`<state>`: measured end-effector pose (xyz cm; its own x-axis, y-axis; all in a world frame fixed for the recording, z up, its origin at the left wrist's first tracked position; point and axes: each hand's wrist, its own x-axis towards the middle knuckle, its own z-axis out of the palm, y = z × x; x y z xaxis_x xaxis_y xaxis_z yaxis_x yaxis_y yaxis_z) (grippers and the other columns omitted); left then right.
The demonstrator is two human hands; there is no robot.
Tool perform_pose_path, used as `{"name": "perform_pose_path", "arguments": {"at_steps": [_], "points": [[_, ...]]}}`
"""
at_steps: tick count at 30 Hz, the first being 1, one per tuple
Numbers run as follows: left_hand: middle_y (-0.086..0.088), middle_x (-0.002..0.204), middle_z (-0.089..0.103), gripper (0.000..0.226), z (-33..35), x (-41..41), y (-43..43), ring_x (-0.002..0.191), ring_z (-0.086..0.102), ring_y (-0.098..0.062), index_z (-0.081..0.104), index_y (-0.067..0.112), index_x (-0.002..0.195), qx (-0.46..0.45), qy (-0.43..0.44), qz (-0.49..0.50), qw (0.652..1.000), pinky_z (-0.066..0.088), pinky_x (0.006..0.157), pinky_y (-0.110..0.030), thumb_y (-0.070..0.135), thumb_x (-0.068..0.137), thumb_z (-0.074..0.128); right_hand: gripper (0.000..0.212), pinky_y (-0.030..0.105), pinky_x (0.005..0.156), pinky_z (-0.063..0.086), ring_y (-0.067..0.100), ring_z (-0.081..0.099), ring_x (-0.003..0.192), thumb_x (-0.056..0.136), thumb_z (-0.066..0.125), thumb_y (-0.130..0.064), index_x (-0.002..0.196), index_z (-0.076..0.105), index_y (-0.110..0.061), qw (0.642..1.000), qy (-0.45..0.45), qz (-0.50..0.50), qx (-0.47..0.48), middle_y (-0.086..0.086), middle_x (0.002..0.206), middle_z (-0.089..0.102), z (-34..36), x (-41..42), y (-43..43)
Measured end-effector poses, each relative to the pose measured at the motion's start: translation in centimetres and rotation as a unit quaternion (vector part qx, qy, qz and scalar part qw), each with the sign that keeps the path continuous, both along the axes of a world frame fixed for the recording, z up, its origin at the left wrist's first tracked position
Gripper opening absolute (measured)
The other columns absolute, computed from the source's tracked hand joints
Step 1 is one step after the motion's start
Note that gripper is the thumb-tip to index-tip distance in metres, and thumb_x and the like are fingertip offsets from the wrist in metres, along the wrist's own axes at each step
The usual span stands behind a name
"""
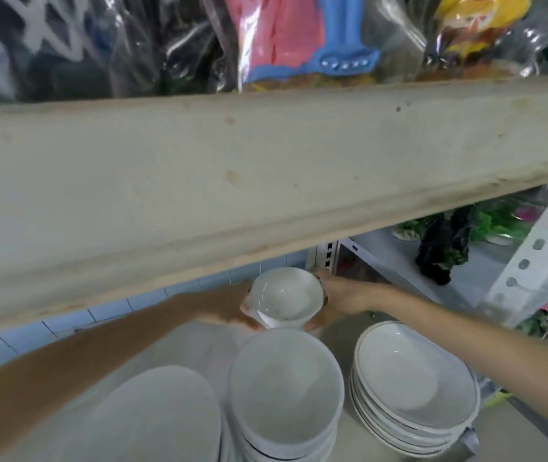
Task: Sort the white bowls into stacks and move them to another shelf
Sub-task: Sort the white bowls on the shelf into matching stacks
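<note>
A small stack of white bowls [285, 296] sits at the back of the lower shelf [336, 341], held from both sides. My left hand [232, 306] grips its left side and my right hand [336, 296] grips its right side. In front stands a stack of deeper white bowls [284, 388]. To the right is a stack of shallow white bowls [412, 385], and at the lower left a stack of white plates [152, 418].
A thick wooden shelf board [266, 168] overhangs the bowls close above my hands. Plastic-wrapped goods [282, 38] lie on top of it. A white perforated metal upright [539, 248] and artificial plants [446, 241] stand at the right. Blue tiles [75, 320] line the back wall.
</note>
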<state>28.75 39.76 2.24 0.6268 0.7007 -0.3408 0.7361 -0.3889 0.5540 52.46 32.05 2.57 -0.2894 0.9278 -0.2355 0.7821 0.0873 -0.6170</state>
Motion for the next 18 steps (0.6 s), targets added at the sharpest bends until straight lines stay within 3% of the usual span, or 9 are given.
{"name": "perform_pose_path", "arguments": {"at_steps": [3,6,8,11,13,15,18], "points": [[0.003,0.113,0.066,0.105,-1.3,0.4,-0.1,0.104,0.065,-0.013,0.053,0.024,0.121,-0.001,-0.033,-0.007,0.999,0.052,0.093,-0.038,0.079,0.035,0.077,0.082,0.036,0.098,0.047,0.011,0.056,0.113,0.048,0.090,-0.039,0.121,0.053,-0.031,1.000,0.007,-0.023,0.010,-0.007,0.122,0.058,-0.3,-0.1,-0.1],[0.015,0.093,0.071,0.069,-0.4,0.8,-1.0,0.089,0.065,0.004,0.063,0.028,0.104,0.006,-0.088,0.012,0.996,0.050,0.080,-0.020,0.050,0.044,0.088,0.090,0.035,0.094,0.050,0.007,0.059,0.107,0.042,0.089,-0.054,0.119,0.051,-0.029,0.997,0.041,-0.058,0.017,-0.011,0.114,0.063,0.0,0.7,-0.2],[0.029,0.076,0.068,0.042,1.5,1.0,-1.9,0.073,0.059,0.019,0.059,0.035,0.090,0.005,-0.150,0.033,0.988,0.044,0.068,-0.006,0.028,0.060,0.086,0.086,0.034,0.095,0.049,0.008,0.058,0.107,0.052,0.088,-0.047,0.122,0.046,-0.024,0.991,0.090,-0.093,0.032,-0.010,0.116,0.060,1.9,0.5,-0.8],[0.029,0.079,0.064,0.035,4.5,0.5,-2.6,0.071,0.054,0.026,0.054,0.029,0.090,-0.012,-0.261,0.052,0.964,0.043,0.067,0.000,0.007,0.077,0.077,0.067,0.025,0.086,0.050,0.009,0.056,0.108,0.071,0.080,-0.026,0.124,0.040,-0.019,0.969,0.215,-0.116,0.036,-0.002,0.124,0.052,4.9,-0.4,-1.7],[0.026,0.084,0.070,0.033,6.0,-0.4,-3.5,0.085,0.061,0.017,0.061,0.026,0.097,-0.019,-0.301,0.058,0.952,0.047,0.076,-0.005,0.024,0.071,0.080,0.068,0.026,0.082,0.053,0.008,0.055,0.109,0.068,0.076,-0.027,0.126,0.039,-0.019,0.950,0.287,-0.117,0.033,-0.001,0.127,0.049,6.7,-1.7,-2.6],[0.021,0.094,0.072,0.046,6.9,-1.7,-4.3,0.095,0.065,0.004,0.064,0.029,0.099,-0.036,-0.321,0.054,0.945,0.052,0.082,-0.015,0.043,0.058,0.077,0.054,0.031,0.087,0.053,0.007,0.058,0.106,0.072,0.071,-0.029,0.118,0.044,-0.023,0.942,0.314,-0.112,0.029,-0.003,0.123,0.052,7.6,-3.0,-3.5],[0.017,0.091,0.073,0.063,7.6,-3.4,-5.3,0.092,0.068,-0.001,0.062,0.027,0.098,-0.082,-0.369,0.061,0.924,0.054,0.077,-0.015,0.049,0.043,0.085,0.042,0.039,0.094,0.050,0.014,0.062,0.105,0.076,0.066,-0.034,0.112,0.047,-0.024,0.938,0.327,-0.110,0.025,-0.001,0.119,0.058,8.5,-4.9,-4.9]]}}
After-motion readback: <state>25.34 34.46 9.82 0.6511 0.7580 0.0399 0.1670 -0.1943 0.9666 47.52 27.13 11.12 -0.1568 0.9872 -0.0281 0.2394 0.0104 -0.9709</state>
